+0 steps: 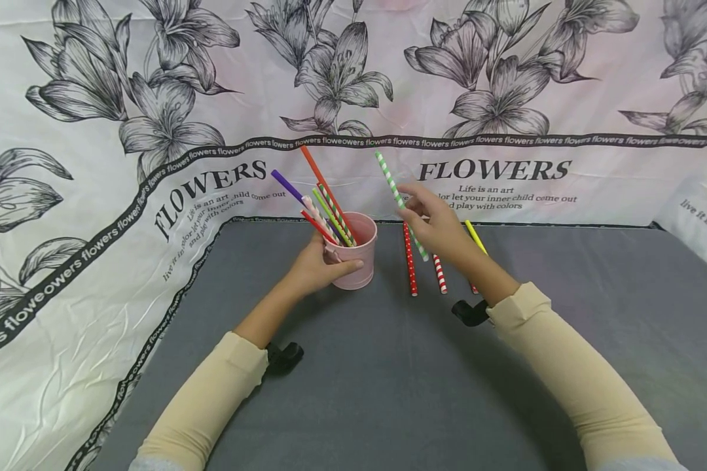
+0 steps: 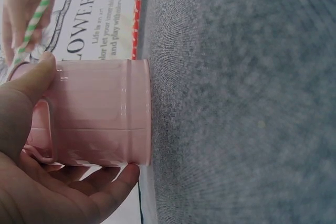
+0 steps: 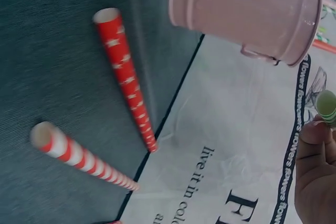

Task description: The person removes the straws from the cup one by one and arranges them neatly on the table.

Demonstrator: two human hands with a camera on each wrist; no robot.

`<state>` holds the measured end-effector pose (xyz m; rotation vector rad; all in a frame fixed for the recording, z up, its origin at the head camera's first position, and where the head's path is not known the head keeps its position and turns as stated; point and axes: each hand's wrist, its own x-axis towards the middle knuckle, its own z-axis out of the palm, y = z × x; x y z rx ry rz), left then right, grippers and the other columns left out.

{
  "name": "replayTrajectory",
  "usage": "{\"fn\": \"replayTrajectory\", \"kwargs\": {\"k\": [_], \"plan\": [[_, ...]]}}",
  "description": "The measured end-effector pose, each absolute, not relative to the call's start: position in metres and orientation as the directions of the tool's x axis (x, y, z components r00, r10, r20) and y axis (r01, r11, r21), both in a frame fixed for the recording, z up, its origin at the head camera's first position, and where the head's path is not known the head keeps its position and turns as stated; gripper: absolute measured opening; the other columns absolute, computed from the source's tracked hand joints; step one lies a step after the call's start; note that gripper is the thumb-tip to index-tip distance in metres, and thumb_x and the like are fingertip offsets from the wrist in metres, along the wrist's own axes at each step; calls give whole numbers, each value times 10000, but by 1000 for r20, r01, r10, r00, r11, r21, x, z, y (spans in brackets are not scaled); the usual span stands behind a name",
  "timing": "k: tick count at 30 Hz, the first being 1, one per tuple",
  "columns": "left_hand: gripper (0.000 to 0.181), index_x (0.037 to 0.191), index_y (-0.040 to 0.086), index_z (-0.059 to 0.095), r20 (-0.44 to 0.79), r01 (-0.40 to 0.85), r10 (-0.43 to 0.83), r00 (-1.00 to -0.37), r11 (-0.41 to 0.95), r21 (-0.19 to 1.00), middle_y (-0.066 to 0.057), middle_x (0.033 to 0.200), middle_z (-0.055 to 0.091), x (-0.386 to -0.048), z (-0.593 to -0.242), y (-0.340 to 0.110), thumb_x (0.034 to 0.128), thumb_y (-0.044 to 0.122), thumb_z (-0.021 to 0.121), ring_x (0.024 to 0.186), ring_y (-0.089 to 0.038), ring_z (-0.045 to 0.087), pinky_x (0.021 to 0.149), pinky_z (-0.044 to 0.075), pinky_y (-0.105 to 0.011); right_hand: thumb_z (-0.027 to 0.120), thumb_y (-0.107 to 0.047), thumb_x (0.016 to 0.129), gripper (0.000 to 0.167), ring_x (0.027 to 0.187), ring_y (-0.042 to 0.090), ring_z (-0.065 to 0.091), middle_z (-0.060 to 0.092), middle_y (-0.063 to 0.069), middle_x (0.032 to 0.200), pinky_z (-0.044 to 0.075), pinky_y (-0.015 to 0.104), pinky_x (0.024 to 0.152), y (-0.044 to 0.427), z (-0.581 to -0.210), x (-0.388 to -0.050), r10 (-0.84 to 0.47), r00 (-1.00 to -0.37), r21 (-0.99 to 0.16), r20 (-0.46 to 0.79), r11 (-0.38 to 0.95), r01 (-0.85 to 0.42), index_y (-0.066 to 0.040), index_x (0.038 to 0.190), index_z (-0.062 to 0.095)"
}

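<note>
My left hand holds a pink metal bucket on the table, thumb on the near side and fingers curled round the back. Several straws lean leftward out of it, among them a purple straw, an orange straw and a lime green one. To the right of the bucket and above the table, my right hand pinches a green-and-white striped straw, tilted, its lower end pointing down. The left wrist view shows the bucket's side and its small folded handle.
On the table, right of the bucket, lie a red straw with white stars, a red-and-white striped straw and a yellow straw partly behind the right arm. A flower-printed cloth hangs behind the grey tabletop.
</note>
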<state>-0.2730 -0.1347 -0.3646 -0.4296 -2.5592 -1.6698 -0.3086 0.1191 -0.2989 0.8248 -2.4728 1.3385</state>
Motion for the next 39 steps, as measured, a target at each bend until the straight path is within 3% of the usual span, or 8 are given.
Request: {"fn": "replayTrajectory", "kwargs": {"k": [6,14,21,28,39], "plan": [[931,1518,127,239,178,241,192,-965,389,889,-102,1403,484,-272,-366,-134,825,290,839,1235,-257,517,1035,444,-450,604,-21,991,423,765,308,604,651,146,918,458,316,651,138,-308,-300,-394,-825,-678,405,476,-560,-27,1408,533],[915,1515,136,247,207,269,203,-957,358,894,-82,1397,485,-273,-365,-133,828,261,838,1234,-239,512,1041,440,-435,588,-39,1006,441,688,227,573,649,183,947,473,274,584,165,-307,-294,-354,-886,-757,299,478,-446,-29,1439,506],[915,1515,136,245,212,276,213,-954,346,897,-79,1391,487,-273,-365,-133,826,242,838,1222,-232,516,1027,450,-428,578,-124,1025,440,838,170,613,659,204,1065,495,279,673,189,-313,-293,-308,-928,-765,210,539,-352,-21,1445,493],[918,1519,132,246,206,272,212,-955,357,894,-79,1400,483,-272,-365,-133,828,261,836,1235,-233,510,1033,445,-441,564,-136,1034,456,643,168,545,639,242,1098,497,336,561,204,-319,-295,-287,-942,-795,171,525,-305,-23,1465,464],[926,1526,136,235,202,267,203,-958,373,889,-80,1421,469,-272,-364,-135,832,291,829,1258,-242,495,1051,428,-455,572,-116,1027,441,665,187,551,624,255,1068,489,335,557,229,-326,-300,-269,-953,-778,140,566,-274,10,1439,475]]}}
